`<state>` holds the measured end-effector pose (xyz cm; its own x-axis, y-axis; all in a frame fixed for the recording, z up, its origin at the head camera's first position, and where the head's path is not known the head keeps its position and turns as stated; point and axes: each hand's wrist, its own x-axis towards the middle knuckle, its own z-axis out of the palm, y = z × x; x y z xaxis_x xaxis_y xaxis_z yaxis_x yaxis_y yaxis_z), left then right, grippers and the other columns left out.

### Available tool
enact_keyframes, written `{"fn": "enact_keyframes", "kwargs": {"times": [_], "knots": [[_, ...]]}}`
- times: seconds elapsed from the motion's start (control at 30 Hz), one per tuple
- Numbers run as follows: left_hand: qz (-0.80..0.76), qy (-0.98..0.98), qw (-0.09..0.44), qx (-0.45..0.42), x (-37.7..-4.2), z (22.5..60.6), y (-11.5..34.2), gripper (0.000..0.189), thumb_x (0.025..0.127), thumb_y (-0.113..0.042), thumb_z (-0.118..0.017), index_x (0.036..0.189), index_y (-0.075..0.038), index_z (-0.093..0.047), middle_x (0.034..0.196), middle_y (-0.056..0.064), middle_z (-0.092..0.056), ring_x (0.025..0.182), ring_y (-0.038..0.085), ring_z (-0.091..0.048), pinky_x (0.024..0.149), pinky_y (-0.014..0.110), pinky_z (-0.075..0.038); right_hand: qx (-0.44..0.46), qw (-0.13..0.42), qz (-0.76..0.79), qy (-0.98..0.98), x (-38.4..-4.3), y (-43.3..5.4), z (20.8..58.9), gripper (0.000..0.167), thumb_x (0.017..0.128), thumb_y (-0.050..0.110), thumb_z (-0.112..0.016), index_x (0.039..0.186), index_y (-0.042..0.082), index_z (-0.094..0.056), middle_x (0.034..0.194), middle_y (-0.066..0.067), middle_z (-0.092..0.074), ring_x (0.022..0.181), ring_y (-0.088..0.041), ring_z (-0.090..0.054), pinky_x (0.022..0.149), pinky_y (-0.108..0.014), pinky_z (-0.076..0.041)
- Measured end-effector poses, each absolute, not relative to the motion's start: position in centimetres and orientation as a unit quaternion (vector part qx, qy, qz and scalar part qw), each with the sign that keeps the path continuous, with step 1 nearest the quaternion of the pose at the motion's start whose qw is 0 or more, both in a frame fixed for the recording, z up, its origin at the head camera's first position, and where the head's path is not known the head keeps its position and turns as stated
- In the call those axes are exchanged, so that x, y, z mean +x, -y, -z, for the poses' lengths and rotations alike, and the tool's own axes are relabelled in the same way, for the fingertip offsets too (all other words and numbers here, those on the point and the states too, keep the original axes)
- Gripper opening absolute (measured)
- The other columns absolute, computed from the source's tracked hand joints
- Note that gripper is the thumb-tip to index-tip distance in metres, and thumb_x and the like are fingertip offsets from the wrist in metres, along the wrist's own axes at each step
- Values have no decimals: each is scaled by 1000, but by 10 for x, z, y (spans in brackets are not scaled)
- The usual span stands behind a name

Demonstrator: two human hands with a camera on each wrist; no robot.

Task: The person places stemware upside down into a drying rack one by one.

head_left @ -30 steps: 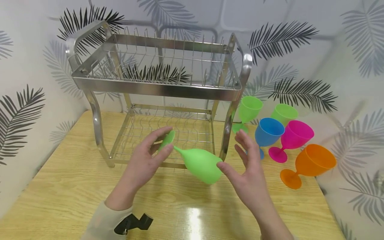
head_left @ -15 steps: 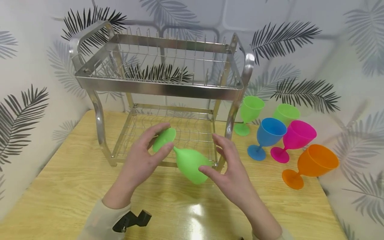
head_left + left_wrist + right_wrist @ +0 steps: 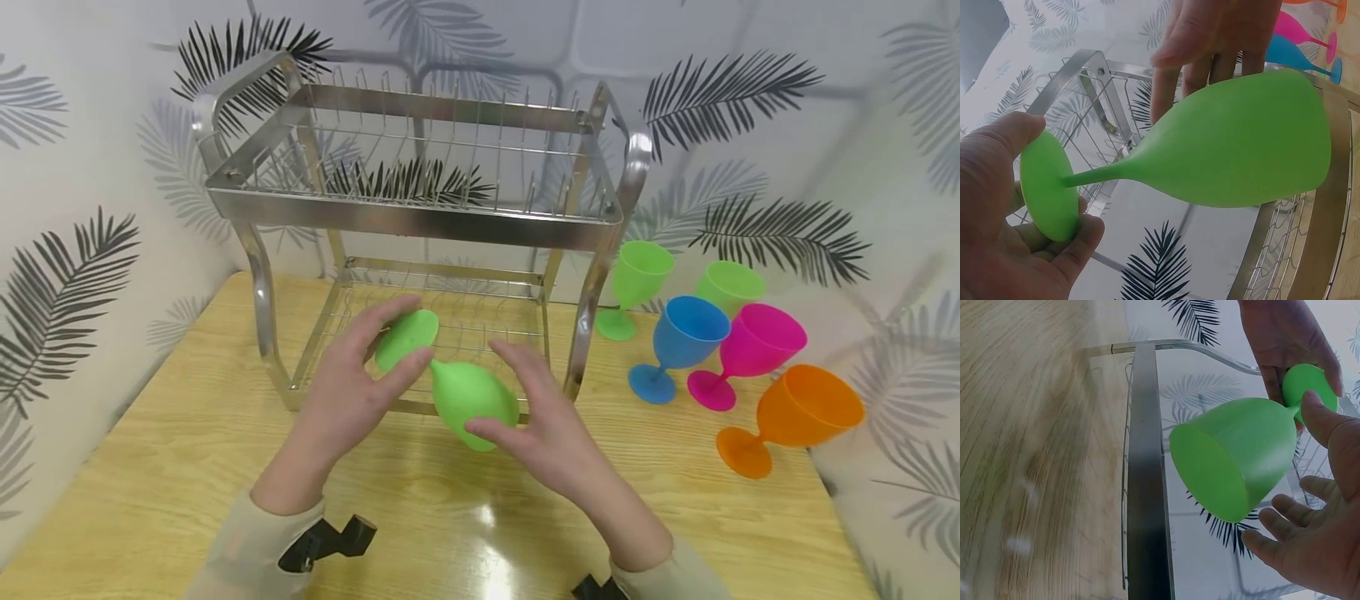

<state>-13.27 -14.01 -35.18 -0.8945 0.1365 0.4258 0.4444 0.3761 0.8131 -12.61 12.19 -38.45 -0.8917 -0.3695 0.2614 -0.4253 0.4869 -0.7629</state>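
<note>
A green plastic goblet [image 3: 467, 398] is held in the air on its side, in front of the dish rack. My left hand [image 3: 347, 396] grips its round base, thumb on one side and fingers on the other, as the left wrist view also shows. The stem and bowl [image 3: 1235, 140] stick out to the right from that hand. Around the bowl's far side my right hand [image 3: 543, 425] is spread, thumb and fingers parted. In the right wrist view, the fingers [image 3: 1279, 515] appear clear of the bowl; whether the thumb touches it I cannot tell.
A two-tier metal dish rack [image 3: 420, 218] stands at the back of the wooden table [image 3: 172, 433]. To its right stand two green goblets [image 3: 637, 279], a blue goblet [image 3: 686, 333], a pink goblet [image 3: 757, 342] and an orange goblet [image 3: 802, 408]. Patterned wall covering lies behind.
My right hand has moved left, closer over the goblet's bowl. The goblet has shifted slightly left and turned, so its bowl points more towards me. My left hand keeps its grip on the base.
</note>
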Motion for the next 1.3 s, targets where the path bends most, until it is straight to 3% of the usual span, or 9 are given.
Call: {"fn": "enact_keyframes", "kwargs": {"times": [0.23, 0.4, 0.67, 1.3], "knots": [[522, 820, 148, -181, -132, 350, 142, 58, 104, -19, -80, 158, -15, -59, 156, 4, -60, 133, 28, -61, 117, 51, -51, 242, 12, -429, 870, -131, -110, 386, 97, 90, 39, -94, 171, 29, -41, 167, -3, -46, 144, -31, -52, 109, -60, -54], [510, 827, 154, -181, -132, 348, 142, 59, 103, -20, -81, 158, -15, -59, 155, 4, -61, 132, 26, -62, 114, 51, -52, 231, -12, -426, 875, -132, -104, 386, 98, 89, 39, -95, 171, 32, -41, 161, -3, -51, 127, -29, -60, 98, -53, -59], [493, 834, 168, -183, -131, 348, 144, 59, 102, -21, -82, 157, -14, -60, 156, 3, -62, 133, 26, -62, 113, 50, -53, 238, -25, -419, 876, -135, -97, 388, 97, 90, 37, -95, 170, 31, -41, 160, -1, -53, 122, -27, -65, 95, -47, -61], [493, 836, 161, -178, -129, 348, 147, 60, 103, -22, -82, 157, -15, -60, 156, 3, -62, 132, 26, -63, 112, 50, -54, 245, -8, -399, 884, -134, -90, 390, 85, 91, 37, -94, 163, 25, -52, 157, -2, -58, 122, -26, -65, 93, -48, -61]]}}
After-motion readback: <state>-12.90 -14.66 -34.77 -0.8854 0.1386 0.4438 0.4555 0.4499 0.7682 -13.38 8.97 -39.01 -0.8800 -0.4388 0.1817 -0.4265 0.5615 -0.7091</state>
